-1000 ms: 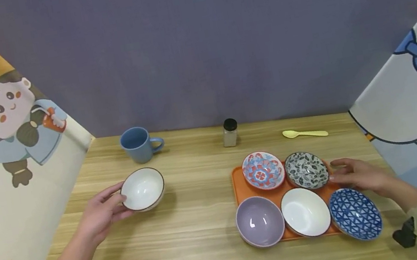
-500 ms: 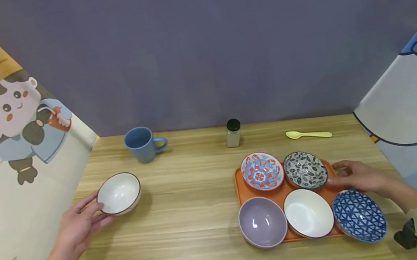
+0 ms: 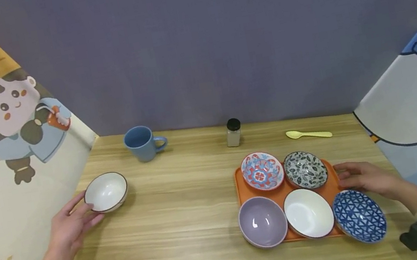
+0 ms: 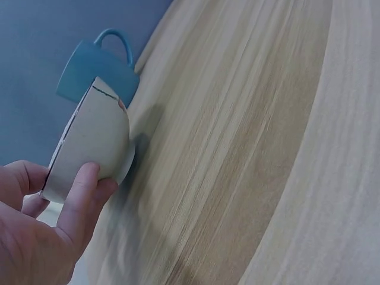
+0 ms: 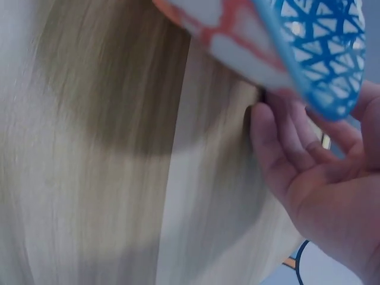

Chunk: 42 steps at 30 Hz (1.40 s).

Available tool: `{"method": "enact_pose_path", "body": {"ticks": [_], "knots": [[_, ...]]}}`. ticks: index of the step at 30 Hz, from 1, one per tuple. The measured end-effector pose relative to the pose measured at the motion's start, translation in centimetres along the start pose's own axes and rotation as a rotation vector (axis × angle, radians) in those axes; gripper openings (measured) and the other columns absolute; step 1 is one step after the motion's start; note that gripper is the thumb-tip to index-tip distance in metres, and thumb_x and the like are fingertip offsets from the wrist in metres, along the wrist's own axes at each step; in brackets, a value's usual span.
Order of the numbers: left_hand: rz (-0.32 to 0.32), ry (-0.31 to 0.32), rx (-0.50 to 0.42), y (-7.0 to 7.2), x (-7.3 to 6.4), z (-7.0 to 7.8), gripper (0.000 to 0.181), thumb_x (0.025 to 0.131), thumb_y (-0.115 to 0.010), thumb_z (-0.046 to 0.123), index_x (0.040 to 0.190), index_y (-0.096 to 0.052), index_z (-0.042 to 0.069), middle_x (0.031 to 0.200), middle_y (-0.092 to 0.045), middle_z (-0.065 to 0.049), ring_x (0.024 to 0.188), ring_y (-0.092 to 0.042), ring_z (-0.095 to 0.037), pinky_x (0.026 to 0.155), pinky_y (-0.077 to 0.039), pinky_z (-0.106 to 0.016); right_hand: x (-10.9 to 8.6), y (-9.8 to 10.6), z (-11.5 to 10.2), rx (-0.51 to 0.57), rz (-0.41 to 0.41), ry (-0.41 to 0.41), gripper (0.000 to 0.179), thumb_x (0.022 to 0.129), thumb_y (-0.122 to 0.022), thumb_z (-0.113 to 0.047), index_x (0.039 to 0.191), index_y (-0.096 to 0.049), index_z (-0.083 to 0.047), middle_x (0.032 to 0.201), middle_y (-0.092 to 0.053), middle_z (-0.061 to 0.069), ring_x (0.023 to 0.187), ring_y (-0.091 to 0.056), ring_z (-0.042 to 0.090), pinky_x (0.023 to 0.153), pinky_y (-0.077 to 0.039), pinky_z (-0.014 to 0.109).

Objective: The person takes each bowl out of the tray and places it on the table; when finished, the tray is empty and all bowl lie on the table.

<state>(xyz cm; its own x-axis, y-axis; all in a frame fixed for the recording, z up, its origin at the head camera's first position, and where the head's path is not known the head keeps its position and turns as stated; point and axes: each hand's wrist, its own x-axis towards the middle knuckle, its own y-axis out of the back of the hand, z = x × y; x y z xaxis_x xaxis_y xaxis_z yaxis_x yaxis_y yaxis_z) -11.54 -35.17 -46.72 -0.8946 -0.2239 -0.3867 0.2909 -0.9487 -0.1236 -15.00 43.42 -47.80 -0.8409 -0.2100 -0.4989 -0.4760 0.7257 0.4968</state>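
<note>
A white bowl (image 3: 106,192) with a thin dark rim is at the left of the table, in the grip of my left hand (image 3: 67,227), thumb at its rim and fingers along its side. In the left wrist view the bowl's outside (image 4: 95,136) shows, its foot close over the wood. My right hand (image 3: 368,178) is by the right edge of the orange tray (image 3: 332,168), fingers loosely bent around nothing visible. Nearest to it are the black-and-white leaf bowl (image 3: 306,169) and the blue triangle-patterned bowl (image 3: 359,216), which leans out over the tray's corner.
On the tray also stand a red-and-blue flowered bowl (image 3: 263,171), a purple bowl (image 3: 263,222) and another white bowl (image 3: 309,213). Along the back are a blue mug (image 3: 142,144), a small black-capped jar (image 3: 233,132) and a yellow spoon (image 3: 309,134). Walls border the table.
My left hand has carried the white bowl leftward. My right hand has drawn back slightly from the leaf bowl at the tray's right edge. The bowls on the tray look the same.
</note>
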Motion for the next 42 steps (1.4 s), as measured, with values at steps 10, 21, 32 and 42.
{"method": "enact_pose_path", "body": {"ticks": [10, 21, 32, 42], "knots": [[-0.004, 0.019, -0.043, 0.3, 0.2, 0.0, 0.080, 0.101, -0.063, 0.004, 0.165, -0.017, 0.013, 0.167, 0.003, -0.024, 0.084, -0.075, -0.017, 0.083, -0.066, -0.034, -0.1, 0.4, 1.1, 0.054, -0.013, 0.044, 0.073, 0.099, -0.068, -0.020, 0.155, -0.031, 0.008, 0.130, -0.062, 0.029, 0.109, -0.068, 0.029, 0.084, -0.065, 0.036], [-0.015, 0.065, -0.030, 0.5, 0.4, -0.2, 0.078, 0.104, -0.058, 0.008, 0.166, -0.012, 0.017, 0.170, 0.012, -0.016, 0.082, -0.075, -0.020, 0.086, -0.065, -0.036, 0.3, 0.3, 1.5, 0.012, 0.049, 0.043, 0.068, 0.098, -0.070, -0.017, 0.152, -0.037, 0.008, 0.122, -0.067, 0.023, 0.104, -0.069, 0.026, 0.081, -0.065, 0.032], [-0.062, 0.036, 0.046, 0.4, 0.3, 0.2, 0.077, 0.106, -0.056, 0.012, 0.166, -0.008, 0.012, 0.151, -0.020, -0.035, 0.084, -0.077, -0.024, 0.081, -0.066, -0.040, 0.6, 0.1, 1.2, -0.006, 0.075, 0.035, 0.070, 0.095, -0.073, -0.016, 0.152, -0.039, 0.008, 0.122, -0.068, 0.025, 0.107, -0.068, 0.031, 0.083, -0.065, 0.036], [-0.015, -0.040, 0.589, 0.1, 0.0, 2.0, 0.073, 0.109, -0.047, 0.034, 0.163, -0.013, 0.001, 0.132, -0.057, -0.029, 0.100, -0.068, -0.014, 0.076, -0.064, -0.030, 0.7, 0.2, 1.1, -0.011, 0.072, 0.048, 0.069, 0.094, -0.073, -0.014, 0.151, -0.041, 0.007, 0.120, -0.069, 0.023, 0.104, -0.068, 0.029, 0.082, -0.065, 0.033]]}}
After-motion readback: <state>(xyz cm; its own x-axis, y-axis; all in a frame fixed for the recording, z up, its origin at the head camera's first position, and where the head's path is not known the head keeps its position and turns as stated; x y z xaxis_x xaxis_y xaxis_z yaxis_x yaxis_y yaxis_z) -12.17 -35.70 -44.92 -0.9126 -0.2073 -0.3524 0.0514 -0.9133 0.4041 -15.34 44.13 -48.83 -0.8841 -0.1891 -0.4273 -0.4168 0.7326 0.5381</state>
